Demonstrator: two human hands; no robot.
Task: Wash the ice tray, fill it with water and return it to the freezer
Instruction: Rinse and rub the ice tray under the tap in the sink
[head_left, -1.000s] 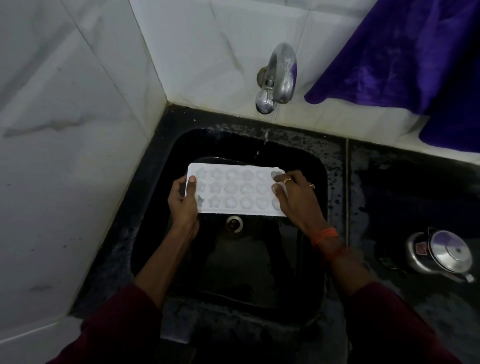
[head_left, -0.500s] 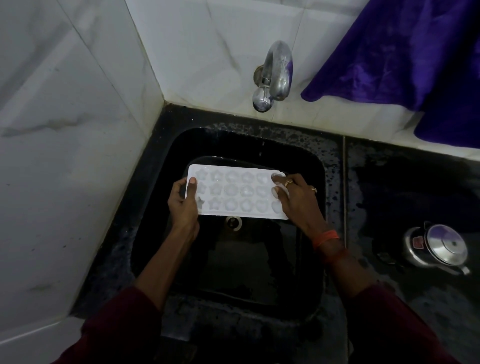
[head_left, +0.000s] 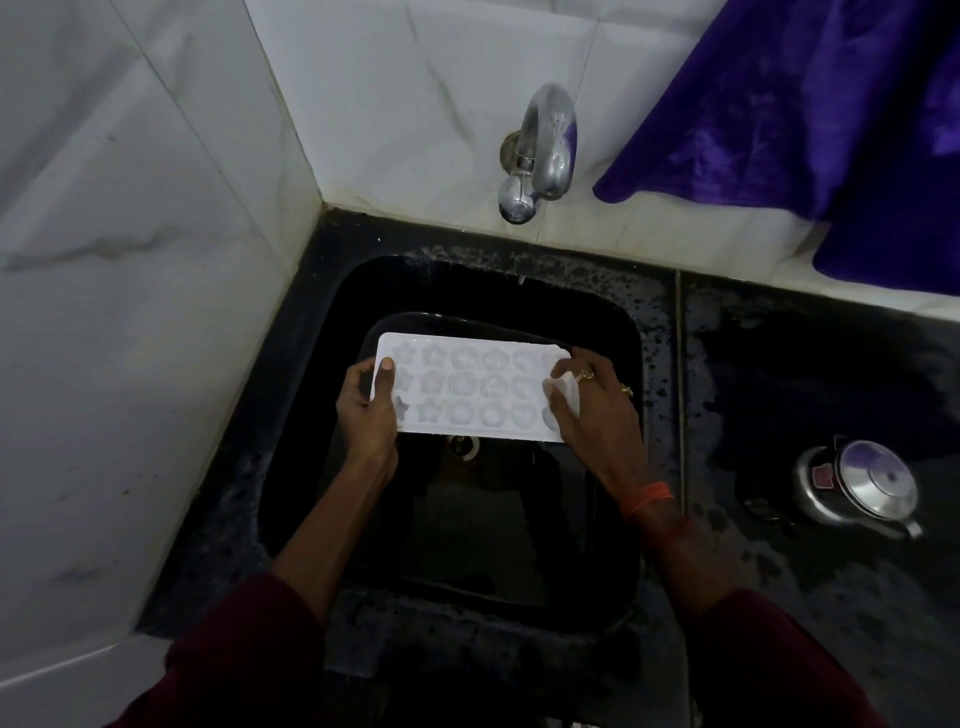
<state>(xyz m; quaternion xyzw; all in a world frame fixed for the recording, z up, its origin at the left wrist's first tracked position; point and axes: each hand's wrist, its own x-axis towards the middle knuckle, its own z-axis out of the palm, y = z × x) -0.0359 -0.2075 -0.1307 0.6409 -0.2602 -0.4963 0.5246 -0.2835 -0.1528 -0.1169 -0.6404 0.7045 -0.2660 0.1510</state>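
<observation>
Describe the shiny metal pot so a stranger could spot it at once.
Start at the black sink; the dark counter runs to its right. The pot sits there, the only shiny steel thing on it, with a red label.

The right hand (head_left: 592, 410) covers the right-end cells of the ice tray (head_left: 467, 395), which hides part of the drain (head_left: 462, 448). The purple cloth (head_left: 805, 104) runs off the top and right edges.
</observation>
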